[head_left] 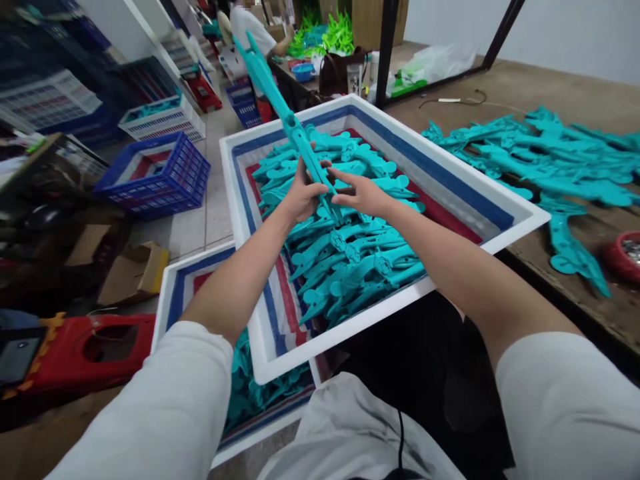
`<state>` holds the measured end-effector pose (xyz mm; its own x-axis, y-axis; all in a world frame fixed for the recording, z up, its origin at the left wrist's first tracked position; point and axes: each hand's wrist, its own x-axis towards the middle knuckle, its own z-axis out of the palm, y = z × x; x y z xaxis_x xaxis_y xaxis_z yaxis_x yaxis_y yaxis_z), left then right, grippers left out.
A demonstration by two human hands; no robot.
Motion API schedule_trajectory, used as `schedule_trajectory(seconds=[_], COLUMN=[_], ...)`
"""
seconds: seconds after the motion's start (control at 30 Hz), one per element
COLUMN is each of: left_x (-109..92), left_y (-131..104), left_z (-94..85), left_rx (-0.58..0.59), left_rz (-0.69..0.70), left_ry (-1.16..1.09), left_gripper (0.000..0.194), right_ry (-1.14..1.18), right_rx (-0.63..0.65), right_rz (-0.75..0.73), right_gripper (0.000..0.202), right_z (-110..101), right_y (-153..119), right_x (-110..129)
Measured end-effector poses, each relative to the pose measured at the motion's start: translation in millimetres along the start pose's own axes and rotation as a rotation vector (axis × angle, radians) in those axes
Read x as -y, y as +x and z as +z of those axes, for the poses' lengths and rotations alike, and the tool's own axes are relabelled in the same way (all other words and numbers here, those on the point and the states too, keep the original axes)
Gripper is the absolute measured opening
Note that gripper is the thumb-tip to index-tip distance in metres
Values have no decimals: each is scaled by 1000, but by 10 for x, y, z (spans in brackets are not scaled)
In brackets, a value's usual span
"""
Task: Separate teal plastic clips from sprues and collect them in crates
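Note:
Over a white-rimmed crate (500,233) with a striped lining, I hold a long teal plastic part (273,93), tilted with its forked end up and away to the left. My left hand (303,193) is wrapped round its lower portion. Beside it, my right hand (363,191) has its fingers bent toward the part's lower end; the fingertips reach its edge, and whether they grip it is unclear. Beneath both hands, many similar teal parts (350,267) lie stacked in rows inside the crate.
More teal parts (560,153) lie on the brown table (530,87) at right, near a red bowl (625,257). A second lined crate (167,300) sits lower left. Blue basket (170,177) and red stool (95,353) stand left. A person (253,30) sits beyond.

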<state>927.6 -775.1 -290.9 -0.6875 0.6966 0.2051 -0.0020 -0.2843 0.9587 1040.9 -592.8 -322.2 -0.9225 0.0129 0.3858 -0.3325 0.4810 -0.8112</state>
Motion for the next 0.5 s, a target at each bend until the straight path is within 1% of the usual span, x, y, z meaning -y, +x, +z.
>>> schedule_trajectory(seconds=[0.07,0.13,0.2,0.23,0.3,0.37,0.4,0.43,0.47,0.5], left_x=[-38,-70,-105,-123,-157,-176,-179,-179,-176,-172], left_y=[-55,-88,-95,-91,-77,-64,-59,-54,-47,-38], left_z=[46,49,-1,-41,-128,-198,-220,-231,-232,-225], left_rx=[21,44,96,130,193,227,232,230,219,196], left_rz=[30,27,-28,-65,-126,-139,-128,-109,-84,-46], left_ry=[-24,-52,-58,-53,-33,0,17,26,25,18], left_gripper=[116,109,105,106,112,115,114,113,113,113], right_ry=[-69,-178,-282,-326,-387,-375,-327,-247,-145,-36], right_rx=[28,-7,-77,-100,-96,-77,-98,-158,-265,-405], right_rz=[-64,-129,-164,-167,-167,-179,-179,-162,-124,-70], right_gripper=[119,121,113,108,99,90,88,87,90,95], right_z=[77,173,231,235,196,115,68,17,-36,-94], right_y=[-5,-16,-37,-51,-77,-77,-60,-30,11,58], right_x=[-20,-21,5,29,95,163,184,190,177,141])
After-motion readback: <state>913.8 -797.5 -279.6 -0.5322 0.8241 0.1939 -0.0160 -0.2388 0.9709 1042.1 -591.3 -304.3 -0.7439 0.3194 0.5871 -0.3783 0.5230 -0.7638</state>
